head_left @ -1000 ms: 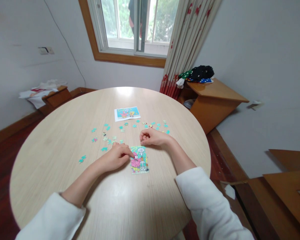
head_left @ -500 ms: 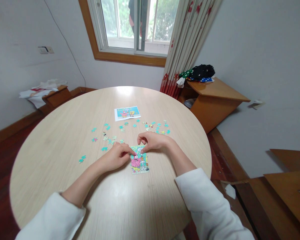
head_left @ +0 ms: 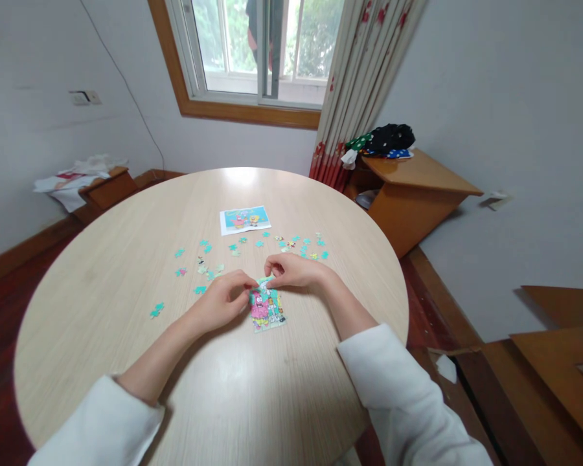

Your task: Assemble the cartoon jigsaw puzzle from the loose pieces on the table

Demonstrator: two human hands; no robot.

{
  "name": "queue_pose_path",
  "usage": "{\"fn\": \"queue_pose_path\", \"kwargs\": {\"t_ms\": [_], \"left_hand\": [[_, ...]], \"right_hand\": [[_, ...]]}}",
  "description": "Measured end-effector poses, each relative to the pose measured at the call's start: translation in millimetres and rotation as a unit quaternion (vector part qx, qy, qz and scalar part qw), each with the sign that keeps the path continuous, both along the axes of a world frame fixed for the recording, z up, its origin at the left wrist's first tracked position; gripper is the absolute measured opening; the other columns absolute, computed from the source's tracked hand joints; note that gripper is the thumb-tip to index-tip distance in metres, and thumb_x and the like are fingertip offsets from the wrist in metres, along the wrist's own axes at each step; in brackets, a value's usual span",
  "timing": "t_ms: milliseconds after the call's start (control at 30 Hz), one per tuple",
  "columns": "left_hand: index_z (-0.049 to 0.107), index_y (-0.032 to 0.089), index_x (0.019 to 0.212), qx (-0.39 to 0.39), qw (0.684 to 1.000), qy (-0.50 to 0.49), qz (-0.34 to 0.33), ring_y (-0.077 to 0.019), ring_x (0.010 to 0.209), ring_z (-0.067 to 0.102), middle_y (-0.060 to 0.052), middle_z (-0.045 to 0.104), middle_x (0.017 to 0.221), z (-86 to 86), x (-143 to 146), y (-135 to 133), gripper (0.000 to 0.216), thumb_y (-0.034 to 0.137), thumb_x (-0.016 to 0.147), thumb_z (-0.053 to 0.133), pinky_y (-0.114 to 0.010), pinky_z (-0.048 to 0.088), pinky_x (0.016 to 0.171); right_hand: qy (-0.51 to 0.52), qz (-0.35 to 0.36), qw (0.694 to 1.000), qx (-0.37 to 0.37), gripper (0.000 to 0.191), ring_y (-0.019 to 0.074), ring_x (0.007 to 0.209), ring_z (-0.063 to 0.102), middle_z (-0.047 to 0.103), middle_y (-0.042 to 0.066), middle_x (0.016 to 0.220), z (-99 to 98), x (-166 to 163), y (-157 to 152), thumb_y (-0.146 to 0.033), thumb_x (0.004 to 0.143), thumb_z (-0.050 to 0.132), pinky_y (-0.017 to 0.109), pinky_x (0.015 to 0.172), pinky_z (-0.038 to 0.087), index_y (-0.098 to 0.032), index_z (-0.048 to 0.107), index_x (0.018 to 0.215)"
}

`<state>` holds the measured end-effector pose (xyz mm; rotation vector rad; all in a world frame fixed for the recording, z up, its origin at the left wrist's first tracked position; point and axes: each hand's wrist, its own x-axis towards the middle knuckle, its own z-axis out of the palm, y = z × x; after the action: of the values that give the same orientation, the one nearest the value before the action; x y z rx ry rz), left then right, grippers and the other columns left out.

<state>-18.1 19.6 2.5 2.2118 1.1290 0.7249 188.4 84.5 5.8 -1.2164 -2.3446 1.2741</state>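
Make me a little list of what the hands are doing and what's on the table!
left hand: fingertips at the upper left corner of the cartoon puzzle
right hand: fingertips on the puzzle's top edge; too small to tell if it holds a piece
loose pieces: scattered beyond the hands, mostly teal
picture card: lying flat, beyond the pieces
table: round, light wood
beside the table: wooden cabinet with clothes on top
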Motion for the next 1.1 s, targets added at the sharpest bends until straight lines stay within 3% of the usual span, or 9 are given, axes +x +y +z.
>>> {"fn": "queue_pose_path", "kwargs": {"t_ms": [133, 233, 333, 433, 633, 800, 967, 1100], "left_hand": [[0.064, 0.018, 0.104, 0.014, 0.995, 0.079, -0.057, -0.0214, 0.105, 0.059, -0.010, 0.065, 0.112, 3.9, 5, -8, 0.028, 0.021, 0.088, 0.041, -0.041, 0.044, 0.096], [0.052, 0.017, 0.127, 0.036, 0.984, 0.166, -0.061, -0.0265, 0.127, 0.046, -0.014, 0.052, 0.136, 3.2, 10, -17, 0.042, 0.038, 0.093, 0.039, -0.051, 0.027, 0.110], [0.036, 0.014, 0.141, 0.031, 0.971, 0.227, -0.061, -0.0264, 0.138, 0.031, -0.015, 0.037, 0.148, -2.3, 16, -26, 0.055, 0.045, 0.096, 0.027, -0.052, 0.017, 0.114], [0.027, 0.010, 0.145, 0.028, 0.961, 0.268, -0.054, -0.0274, 0.141, 0.023, -0.017, 0.029, 0.151, -11.7, 21, -31, 0.063, 0.048, 0.096, 0.021, -0.052, 0.013, 0.114], [0.022, 0.012, 0.148, 0.066, 0.950, 0.302, -0.043, -0.0276, 0.142, 0.019, -0.016, 0.025, 0.152, -26.2, 24, -31, 0.064, 0.047, 0.094, 0.028, -0.051, 0.009, 0.114], [0.022, 0.013, 0.148, 0.062, 0.954, 0.287, -0.054, -0.0276, 0.142, 0.018, -0.016, 0.024, 0.152, -22.9, 24, -29, 0.061, 0.044, 0.095, 0.026, -0.052, 0.010, 0.114], [0.027, 0.009, 0.146, 0.073, 0.958, 0.276, -0.008, -0.0272, 0.142, 0.018, -0.017, 0.024, 0.152, -19.9, 26, -27, 0.060, 0.043, 0.097, 0.021, -0.053, 0.009, 0.114], [0.031, 0.008, 0.144, 0.078, 0.953, 0.293, -0.011, -0.0279, 0.141, 0.022, -0.018, 0.028, 0.150, -24.1, 27, -26, 0.059, 0.042, 0.096, 0.024, -0.054, 0.009, 0.114]], "right_hand": [[0.071, -0.052, 0.996, -0.014, 0.011, 0.0083, 0.054, 0.039, 0.044, -0.006, 0.057, -4.9, 4, 6, -0.023, 0.074, 0.061, 0.023, 0.053, 0.028, -0.016, 0.053, 0.073], [0.114, -0.086, 0.990, -0.015, 0.011, 0.0083, 0.055, 0.038, 0.045, -0.006, 0.057, -9.5, 6, 9, -0.024, 0.075, 0.057, 0.023, 0.054, 0.029, -0.016, 0.052, 0.070], [0.136, -0.091, 0.986, -0.015, 0.010, 0.0083, 0.055, 0.037, 0.044, -0.006, 0.057, -11.7, 7, 11, -0.025, 0.074, 0.057, 0.023, 0.054, 0.028, -0.016, 0.052, 0.071], [0.142, -0.094, 0.985, -0.016, 0.012, 0.0080, 0.054, 0.036, 0.044, -0.006, 0.057, -11.8, 8, 11, -0.027, 0.073, 0.057, 0.023, 0.054, 0.027, -0.016, 0.053, 0.071], [0.153, -0.112, 0.982, -0.014, 0.015, 0.0079, 0.054, 0.035, 0.044, -0.006, 0.056, -11.2, 8, 12, -0.030, 0.070, 0.057, 0.023, 0.053, 0.025, -0.016, 0.053, 0.071], [0.173, -0.118, 0.977, -0.026, 0.019, 0.0077, 0.053, 0.035, 0.044, -0.007, 0.055, -11.8, 8, 11, -0.033, 0.069, 0.060, 0.023, 0.053, 0.025, -0.015, 0.054, 0.071], [0.207, -0.135, 0.968, -0.048, 0.023, 0.0069, 0.050, 0.032, 0.040, -0.008, 0.052, -15.1, 10, 12, -0.037, 0.067, 0.061, 0.022, 0.051, 0.022, -0.016, 0.053, 0.072], [0.230, -0.152, 0.960, -0.051, 0.027, 0.0059, 0.046, 0.029, 0.037, -0.010, 0.049, -16.1, 9, 15, -0.040, 0.063, 0.064, 0.022, 0.048, 0.020, -0.016, 0.053, 0.071]]}}
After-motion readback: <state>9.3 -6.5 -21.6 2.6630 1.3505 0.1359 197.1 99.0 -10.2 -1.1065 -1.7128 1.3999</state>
